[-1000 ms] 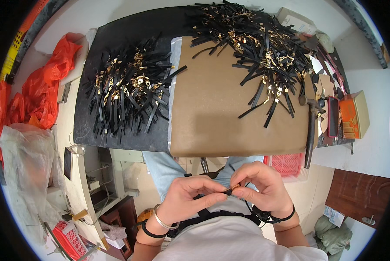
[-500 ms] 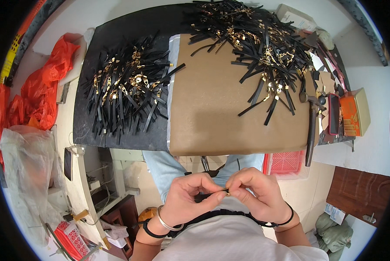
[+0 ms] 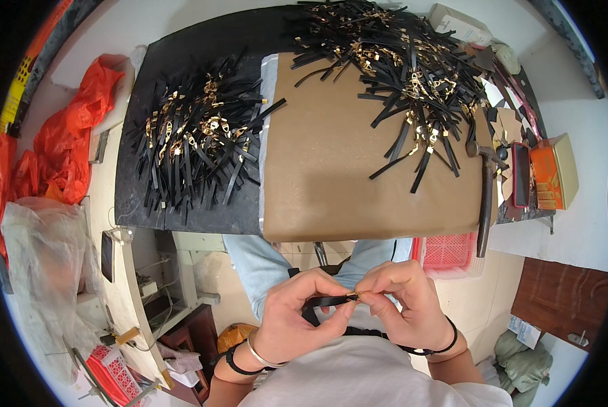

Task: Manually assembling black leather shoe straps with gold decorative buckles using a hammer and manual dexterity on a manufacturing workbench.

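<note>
In front of my body, below the table edge, I hold a narrow black strap [image 3: 329, 300] with a gold metal fitting [image 3: 355, 295] at its end. My left hand [image 3: 287, 319] is closed, pinching the strap close to that end, while the rest curls back beneath the fingers. My right hand [image 3: 405, 302] is closed too, thumb and forefinger pinching the gold fitting. Fingertips of both hands nearly meet there and partly hide it. Up on the table lie a pile of black straps with gold hardware [image 3: 199, 146] at left and a larger heap of similar straps [image 3: 412, 78] at far right.
A brown mat [image 3: 338, 156] covers the table's middle. A hammer [image 3: 484, 197] lies along its right side, by a phone [image 3: 520, 175] and an orange box [image 3: 551, 173]. Below the table sits a pink basket [image 3: 446, 254]. Red plastic bags [image 3: 73, 136] hang at left.
The left fingers have shifted so that more of the black strap shows along them. The right fingers have drawn slightly off the strap's end, exposing the gold fitting.
</note>
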The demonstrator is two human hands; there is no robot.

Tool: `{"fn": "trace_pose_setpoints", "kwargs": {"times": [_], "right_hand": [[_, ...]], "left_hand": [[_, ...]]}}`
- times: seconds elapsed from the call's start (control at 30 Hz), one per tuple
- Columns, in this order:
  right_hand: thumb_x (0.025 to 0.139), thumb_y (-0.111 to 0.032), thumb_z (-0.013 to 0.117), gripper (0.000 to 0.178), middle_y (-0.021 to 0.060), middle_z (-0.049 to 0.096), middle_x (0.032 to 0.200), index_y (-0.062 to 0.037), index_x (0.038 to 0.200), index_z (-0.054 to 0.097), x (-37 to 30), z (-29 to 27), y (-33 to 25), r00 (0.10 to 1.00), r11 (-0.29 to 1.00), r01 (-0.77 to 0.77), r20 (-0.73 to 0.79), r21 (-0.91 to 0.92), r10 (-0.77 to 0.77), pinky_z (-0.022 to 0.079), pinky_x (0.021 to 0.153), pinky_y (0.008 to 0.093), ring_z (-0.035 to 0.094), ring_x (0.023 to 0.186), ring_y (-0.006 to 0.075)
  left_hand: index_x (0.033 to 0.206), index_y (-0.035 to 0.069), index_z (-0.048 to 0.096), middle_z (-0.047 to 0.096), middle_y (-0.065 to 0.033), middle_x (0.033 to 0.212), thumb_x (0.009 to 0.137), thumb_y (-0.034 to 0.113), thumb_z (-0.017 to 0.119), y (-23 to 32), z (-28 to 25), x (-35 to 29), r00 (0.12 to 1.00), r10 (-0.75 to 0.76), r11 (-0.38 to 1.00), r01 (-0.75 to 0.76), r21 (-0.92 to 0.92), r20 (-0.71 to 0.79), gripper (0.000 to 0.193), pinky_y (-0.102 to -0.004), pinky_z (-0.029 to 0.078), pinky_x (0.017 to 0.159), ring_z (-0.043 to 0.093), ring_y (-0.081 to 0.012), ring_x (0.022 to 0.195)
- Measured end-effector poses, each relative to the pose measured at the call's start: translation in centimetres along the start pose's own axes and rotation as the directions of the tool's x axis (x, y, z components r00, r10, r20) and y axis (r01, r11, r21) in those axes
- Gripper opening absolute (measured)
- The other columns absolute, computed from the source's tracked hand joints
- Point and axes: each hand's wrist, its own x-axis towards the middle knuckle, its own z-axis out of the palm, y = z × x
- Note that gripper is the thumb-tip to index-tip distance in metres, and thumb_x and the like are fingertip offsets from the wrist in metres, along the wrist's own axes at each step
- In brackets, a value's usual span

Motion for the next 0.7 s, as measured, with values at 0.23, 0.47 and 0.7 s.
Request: {"fn": "trace_pose_setpoints", "kwargs": {"times": [0.23, 0.47, 0.7], "right_hand": [[0.088, 0.014, 0.061, 0.029, 0.0145, 0.065, 0.089, 0.0001, 0.109, 0.048, 0.4, -1.2, -0.7, 0.999, 0.989, 0.041, 0.039, -0.144, -0.035, 0.054, 0.066, 0.0332, 0.069, 0.078, 0.0262], [0.092, 0.008, 0.06, 0.019, 0.0113, 0.066, 0.089, -0.0001, 0.107, 0.054, 0.6, -4.1, 0.2, 0.994, 0.992, -0.112, -0.016, -0.062, 0.111, 0.054, 0.071, 0.031, 0.07, 0.081, 0.0241], [0.091, -0.013, 0.068, 0.035, 0.0244, 0.059, 0.114, 0.003, 0.12, 0.056, 1.9, -18.2, 8.0, 0.728, 0.351, -0.492, -0.597, -0.797, -0.337, 0.048, 0.093, 0.0474, 0.057, 0.105, 0.0446]], "left_hand": [[0.094, -0.002, 0.068, 0.072, -0.007, 0.087, 0.078, 0.001, 0.08, 0.1, 0.6, 0.6, 0.999, -0.016, 0.996, 0.014, 0.09, 0.027, 0.02, -0.0238, 0.056, 0.072, 0.068, -0.0089, 0.079], [0.095, -0.006, 0.07, 0.073, -0.006, 0.093, 0.093, 0.004, 0.071, -1.8, 1.4, 4.0, 0.921, -0.279, 0.856, 0.366, -0.364, 0.27, 0.01, -0.0252, 0.057, 0.075, 0.069, -0.0104, 0.082], [0.101, -0.002, 0.073, 0.072, -0.0087, 0.082, 0.089, 0.011, 0.075, -6.6, 1.8, 11.0, 0.994, -0.01, 0.924, 0.05, 0.379, -0.106, 0.018, -0.0278, 0.055, 0.068, 0.069, -0.0143, 0.072]]}}
